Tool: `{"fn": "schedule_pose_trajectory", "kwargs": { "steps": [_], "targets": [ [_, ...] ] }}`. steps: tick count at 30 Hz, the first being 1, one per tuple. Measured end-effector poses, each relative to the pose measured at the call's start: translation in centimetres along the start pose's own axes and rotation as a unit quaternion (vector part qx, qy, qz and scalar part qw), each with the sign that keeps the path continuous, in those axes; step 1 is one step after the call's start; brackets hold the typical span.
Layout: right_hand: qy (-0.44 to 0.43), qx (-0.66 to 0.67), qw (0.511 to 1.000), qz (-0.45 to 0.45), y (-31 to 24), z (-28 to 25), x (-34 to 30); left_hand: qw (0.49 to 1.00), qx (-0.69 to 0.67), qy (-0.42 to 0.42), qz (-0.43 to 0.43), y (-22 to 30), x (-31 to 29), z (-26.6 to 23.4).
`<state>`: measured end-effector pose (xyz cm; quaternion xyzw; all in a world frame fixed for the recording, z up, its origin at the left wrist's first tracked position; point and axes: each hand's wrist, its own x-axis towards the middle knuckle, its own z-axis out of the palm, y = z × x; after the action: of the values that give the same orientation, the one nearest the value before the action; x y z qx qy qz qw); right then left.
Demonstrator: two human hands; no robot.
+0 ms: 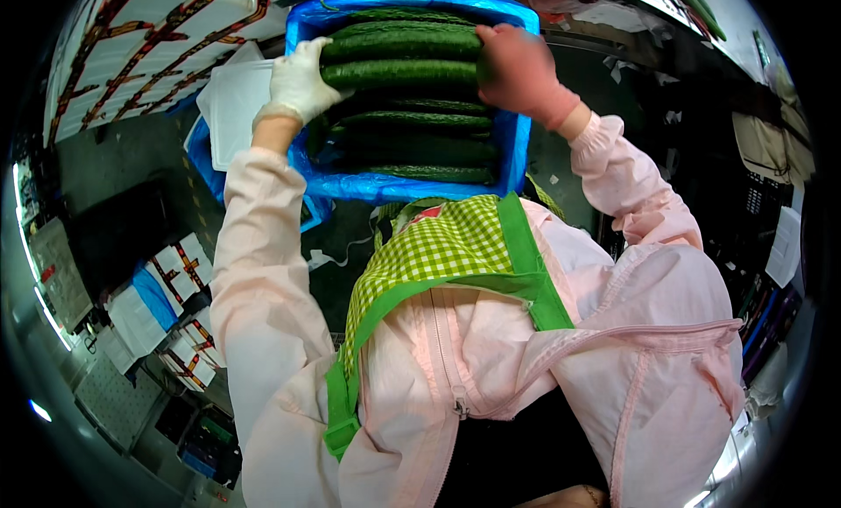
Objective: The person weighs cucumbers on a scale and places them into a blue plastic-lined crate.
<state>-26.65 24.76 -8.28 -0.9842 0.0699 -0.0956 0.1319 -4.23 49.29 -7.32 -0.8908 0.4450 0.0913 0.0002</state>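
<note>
Long dark green cucumbers lie side by side across a crate lined with blue plastic. At their left ends, my left hand in a white glove closes on the upper cucumbers. My right hand, in a pinkish-red glove, grips the same cucumbers by their right ends, its fingers partly hidden. Between my hands, two cucumbers sit higher than the rest. Below them, a lower row of cucumbers rests in shadow inside the crate.
White foam boxes bound with dark patterned tape stand at upper left. A white lid or tray leans beside the crate. More taped boxes are at lower left. A pale worktop runs along the upper right, with dark racks below.
</note>
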Motion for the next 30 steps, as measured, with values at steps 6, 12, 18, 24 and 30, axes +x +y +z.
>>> {"fn": "schedule_pose_trajectory", "kwargs": {
  "steps": [6,12,18,24,30],
  "targets": [
    [0.133,-0.036,0.984,-0.11,6.8,5.4,1.5,0.999,0.024,-0.017,-0.032,1.1,4.0,2.5],
    [0.118,-0.015,0.989,-0.083,6.4,4.8,1.3,0.963,-0.026,0.232,0.132,2.0,0.4,2.2],
    [0.105,0.178,0.975,-0.085,0.2,2.8,-2.7,0.993,0.026,-0.096,0.06,3.8,-7.2,5.7],
    [-0.341,0.121,0.931,-0.038,-3.8,7.0,-9.5,0.961,-0.164,-0.224,0.003,0.4,-7.4,9.1],
    [-0.337,0.071,0.939,0.003,-5.3,8.3,-9.8,0.944,-0.274,-0.154,0.103,-0.6,-3.0,3.5]
  ]
}}
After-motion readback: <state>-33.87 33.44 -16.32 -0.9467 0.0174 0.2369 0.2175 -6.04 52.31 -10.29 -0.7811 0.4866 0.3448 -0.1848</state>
